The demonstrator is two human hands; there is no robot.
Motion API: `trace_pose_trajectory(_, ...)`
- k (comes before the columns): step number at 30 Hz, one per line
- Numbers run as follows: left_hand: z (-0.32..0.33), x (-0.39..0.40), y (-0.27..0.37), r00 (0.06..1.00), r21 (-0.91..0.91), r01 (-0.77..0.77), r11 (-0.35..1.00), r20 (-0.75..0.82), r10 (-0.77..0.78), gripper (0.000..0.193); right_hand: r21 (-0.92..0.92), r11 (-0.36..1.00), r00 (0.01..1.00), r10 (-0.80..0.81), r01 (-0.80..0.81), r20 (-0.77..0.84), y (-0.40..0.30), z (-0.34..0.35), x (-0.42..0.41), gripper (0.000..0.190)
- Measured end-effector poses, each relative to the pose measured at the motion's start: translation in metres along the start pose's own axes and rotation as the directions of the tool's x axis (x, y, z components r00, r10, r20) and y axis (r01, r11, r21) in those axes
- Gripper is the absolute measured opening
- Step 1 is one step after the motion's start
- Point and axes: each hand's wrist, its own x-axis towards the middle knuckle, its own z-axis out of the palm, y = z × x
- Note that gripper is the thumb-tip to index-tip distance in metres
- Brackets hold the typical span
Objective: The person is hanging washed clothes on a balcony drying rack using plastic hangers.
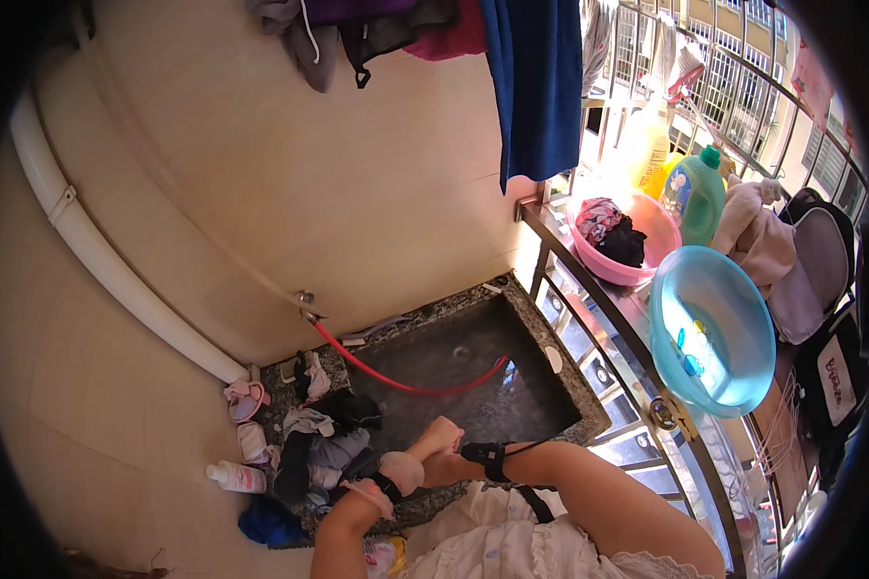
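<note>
My left hand (440, 436) is over the near edge of a dark stone sink (588, 394), its fingers curled, and what lies inside them is hidden. A pale pink cuff (402, 472) and a black strap (386, 486) sit around my left wrist. My right hand (442, 467) crosses in against the left wrist, its fingers mostly hidden behind it. Another black strap with a small device (487, 454) is on my right wrist. Murky water (471, 409) stands in the sink. A red hose (405, 389) runs from the wall tap (310, 313) into it.
Crumpled clothes (333, 452) lie on the left ledge, beside a white bottle (237, 478) and a blue cloth (269, 520). To the right, past a metal railing (599, 293), are a pink basin (608, 271) with clothes, a blue basin (757, 318) and a green detergent bottle (706, 203). Laundry (539, 94) hangs above.
</note>
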Motion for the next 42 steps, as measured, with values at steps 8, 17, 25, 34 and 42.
trace_pose_trajectory(8,0.017,0.010,-0.001,0.997,0.040,-0.070,0.997,0.015,0.069,0.030,-0.004,1.000,1.000,0.009,-0.009,0.029,-0.003,0.007,-0.013,0.012)
trace_pose_trajectory(17,0.011,0.026,-0.008,0.986,-0.340,0.105,0.935,0.155,-0.055,0.026,-0.025,1.000,0.999,0.005,-0.004,0.035,0.001,0.002,-0.024,0.012)
trace_pose_trajectory(25,-0.045,-0.026,0.005,0.990,-0.910,0.119,0.398,0.079,-0.116,0.034,-0.155,0.988,0.819,-0.073,-0.020,-0.569,0.016,-0.089,-0.078,0.020)
trace_pose_trajectory(34,-0.099,-0.085,0.077,0.787,-0.795,-0.599,0.092,-0.564,0.250,0.047,0.876,-0.134,0.246,0.969,0.463,0.018,0.053,-0.095,-0.103,0.033)
trace_pose_trajectory(42,-0.117,-0.146,0.092,0.720,-0.814,-0.578,-0.050,-0.539,0.437,0.078,0.865,0.151,0.456,0.799,0.480,-0.392,-0.007,-0.247,-0.114,0.024)
